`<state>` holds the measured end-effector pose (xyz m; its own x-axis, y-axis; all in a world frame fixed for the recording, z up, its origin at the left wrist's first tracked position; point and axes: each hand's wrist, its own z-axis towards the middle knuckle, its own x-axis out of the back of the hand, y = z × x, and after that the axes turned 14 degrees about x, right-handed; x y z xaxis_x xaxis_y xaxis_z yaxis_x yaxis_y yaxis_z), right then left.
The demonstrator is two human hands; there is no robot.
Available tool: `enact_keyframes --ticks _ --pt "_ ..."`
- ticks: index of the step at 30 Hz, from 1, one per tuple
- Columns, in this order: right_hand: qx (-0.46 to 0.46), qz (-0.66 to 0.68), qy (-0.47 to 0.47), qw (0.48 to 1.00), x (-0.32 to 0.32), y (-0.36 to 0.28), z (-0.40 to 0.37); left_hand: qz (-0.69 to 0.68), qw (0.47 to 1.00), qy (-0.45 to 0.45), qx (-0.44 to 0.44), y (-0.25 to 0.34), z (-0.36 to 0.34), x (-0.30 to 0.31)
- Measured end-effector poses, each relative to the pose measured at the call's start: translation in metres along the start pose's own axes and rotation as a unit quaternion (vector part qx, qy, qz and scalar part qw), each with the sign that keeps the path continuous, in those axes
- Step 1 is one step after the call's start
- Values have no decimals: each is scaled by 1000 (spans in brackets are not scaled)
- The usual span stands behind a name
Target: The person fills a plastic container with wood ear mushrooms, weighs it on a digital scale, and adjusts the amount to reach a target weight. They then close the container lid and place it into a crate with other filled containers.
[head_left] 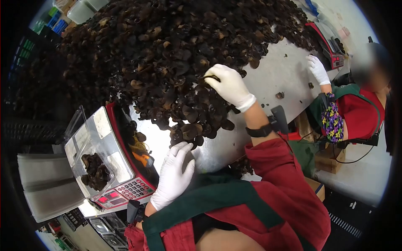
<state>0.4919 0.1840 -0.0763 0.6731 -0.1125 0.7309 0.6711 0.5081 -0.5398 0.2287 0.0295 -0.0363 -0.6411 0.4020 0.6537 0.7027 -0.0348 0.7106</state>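
A large heap of dark brown, flat, rounded pieces (167,54) covers much of the metal table (268,79). My right hand (229,87), in a white glove, is over the heap's near right part, its fingers closed on a dark piece. Gloved in white too, my left hand (173,173) rests near the table's front edge with fingers spread, just below the heap, holding nothing. To its left is a red and white scale (121,167) with a clear tray (98,140); a small pile of dark pieces (96,172) lies in that tray.
At the right, a co-worker's gloved hand (318,70) is near a second red scale (326,46). An orange-handled tool (142,159) lies beside my scale. Stacked pale trays (48,182) stand at the far left. Loose pieces (279,95) dot the table's right part.
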Motion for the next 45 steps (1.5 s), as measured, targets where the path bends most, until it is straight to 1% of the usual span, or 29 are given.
enact_keyframes --ticks 2,5,6,8,10,11,12,14,17,20,22,24,25,26,28,29,30,31,33,34,35,36,38,39,40,42,43,44,45 --pt "-6 -12 5 1000 15 -5 -18 -3 1000 -11 1 2 1 0" --pt "51 28 -36 998 25 -14 -49 -4 1000 -23 -2 2 2 -1" --pt "38 45 -71 996 27 -21 -59 -3 1000 -24 -4 1 2 -2" --pt "15 48 -89 995 24 -45 -70 -1 1000 -26 -7 3 1 1" --pt "36 -12 -115 993 14 -62 -75 2 1000 -30 -9 3 -1 1" --pt "63 -70 -126 988 0 -63 -80 4 999 -32 -13 3 -1 0" --pt "79 -110 -95 986 -13 -67 -82 7 999 -35 -18 3 -2 -1" --pt "81 -113 9 990 -36 -58 -90 10 999 -39 -25 6 -4 0" --pt "70 -103 82 989 -43 -42 -91 9 999 -33 -30 10 -9 6" --pt "8 18 121 992 -30 -35 -78 -1 999 -20 -40 12 -15 12" --pt "-33 123 135 983 -20 -31 -69 -8 999 -11 -49 12 -19 17" --pt "-166 276 133 937 -7 -30 -57 -57 997 -11 -42 13 -24 24" --pt "-263 394 127 872 3 -32 -48 -93 995 -12 -28 18 -27 31" --pt "-284 527 170 782 2 -28 -46 -93 995 -11 -30 21 -31 37" --pt "-314 664 208 646 -1 -25 -42 -143 989 -10 15 25 -38 51" --pt "-311 665 207 647 -3 -23 -41 -154 988 6 18 25 -42 57" --pt "-301 734 156 588 -6 -23 -40 -184 981 0 64 25 -48 63" --pt "-289 796 103 522 -8 -25 -39 -199 978 12 68 21 -54 70" --pt "-289 796 108 521 -15 -38 -37 -234 966 45 99 20 -68 84" --pt "-290 794 116 521 -20 -45 -34 -215 970 72 90 17 -74 93" --pt "-299 715 120 621 -32 -47 -32 -201 970 109 81 12 -82 102" --pt "-298 716 116 621 -34 -50 -31 -187 969 146 72 5 -89 111" --pt "-247 861 52 442 -37 -57 -27 -162 949 250 106 -18 -101 127" --pt "-267 845 63 459 -37 -66 -24 -161 935 297 109 -34 -106 134" --pt "-266 846 57 458 -41 -68 -23 -64 931 342 109 -49 -111 145" --pt "-269 855 29 442 -56 -73 -16 6 899 421 119 -76 -117 157" --pt "-374 783 110 484 -51 -97 -4 83 887 436 126 -91 -121 164" --pt "-286 834 38 470 -68 -81 -8 112 870 464 123 -108 -123 168" --pt "-284 818 50 498 -67 -100 1 119 862 476 129 -121 -125 171"
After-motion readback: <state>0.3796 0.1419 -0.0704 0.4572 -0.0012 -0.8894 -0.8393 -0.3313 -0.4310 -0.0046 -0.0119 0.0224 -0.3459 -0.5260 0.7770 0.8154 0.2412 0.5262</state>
